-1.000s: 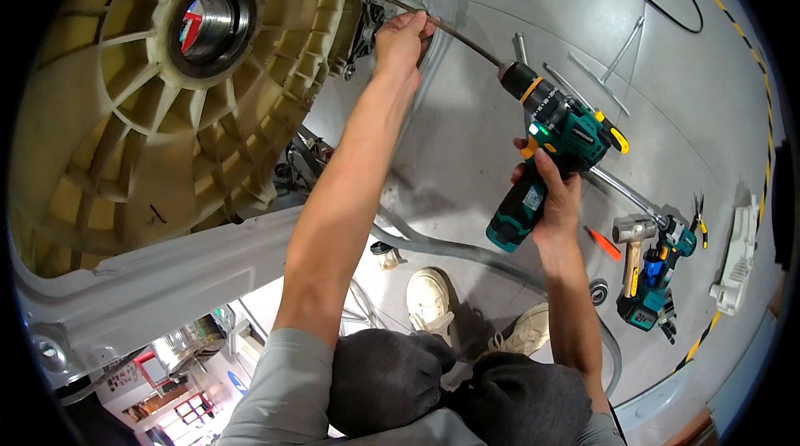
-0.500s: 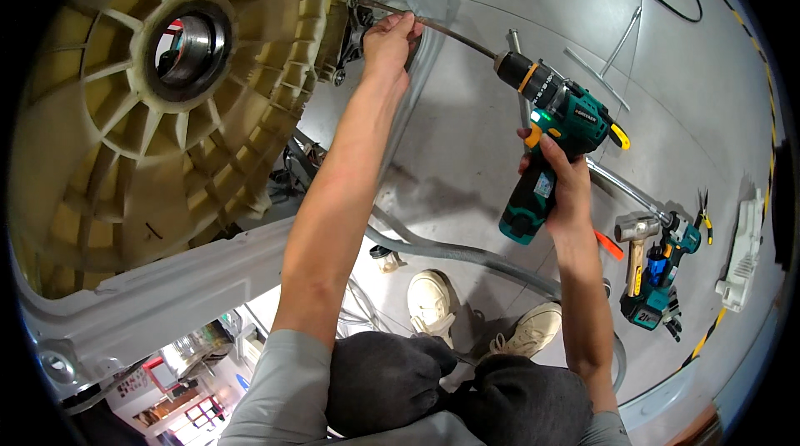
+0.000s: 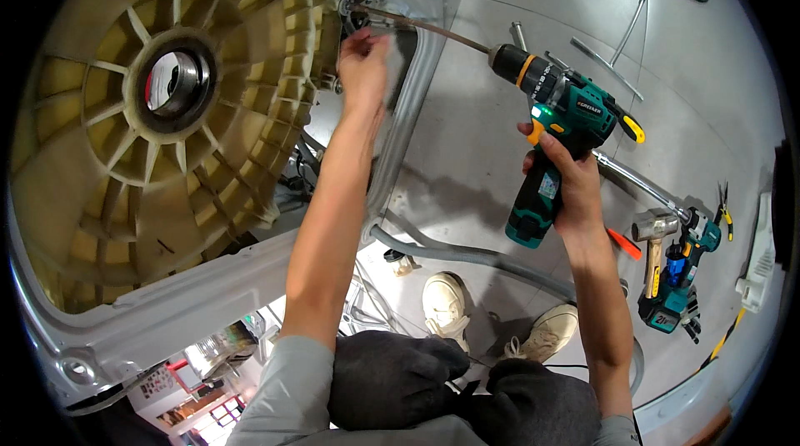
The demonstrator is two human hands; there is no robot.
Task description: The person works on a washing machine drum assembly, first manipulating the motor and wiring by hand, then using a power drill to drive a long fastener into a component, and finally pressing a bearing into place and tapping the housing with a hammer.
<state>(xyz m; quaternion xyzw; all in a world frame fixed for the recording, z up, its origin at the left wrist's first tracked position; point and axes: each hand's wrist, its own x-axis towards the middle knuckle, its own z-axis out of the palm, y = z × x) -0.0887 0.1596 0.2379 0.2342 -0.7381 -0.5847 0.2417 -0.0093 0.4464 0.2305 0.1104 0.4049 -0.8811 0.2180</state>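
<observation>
My right hand (image 3: 577,182) grips a green-and-black cordless drill (image 3: 557,96) by its handle, the index finger at the orange trigger. From its chuck a long thin bit (image 3: 442,30) runs left to parts inside a washing machine cabinet (image 3: 392,154), beside the large ribbed cream plastic tub (image 3: 92,187). My left hand (image 3: 364,67) is just below the bit's far end, its fingers loosely curled and apart, with nothing seen in them. The exact contact at the bit's tip is too small to make out.
A grey hose (image 3: 475,255) crosses the floor near my shoes. To the right lie a hammer (image 3: 655,250), a second cordless power tool (image 3: 679,271) with a long socket, pliers (image 3: 725,212), an orange-handled tool (image 3: 625,243), a T-shaped wrench (image 3: 618,54) and a white plastic part (image 3: 757,254).
My left hand has let go of the bit and dropped down and left. The drill remains in my right hand, still in line with the cabinet parts. The whole view has shifted slightly.
</observation>
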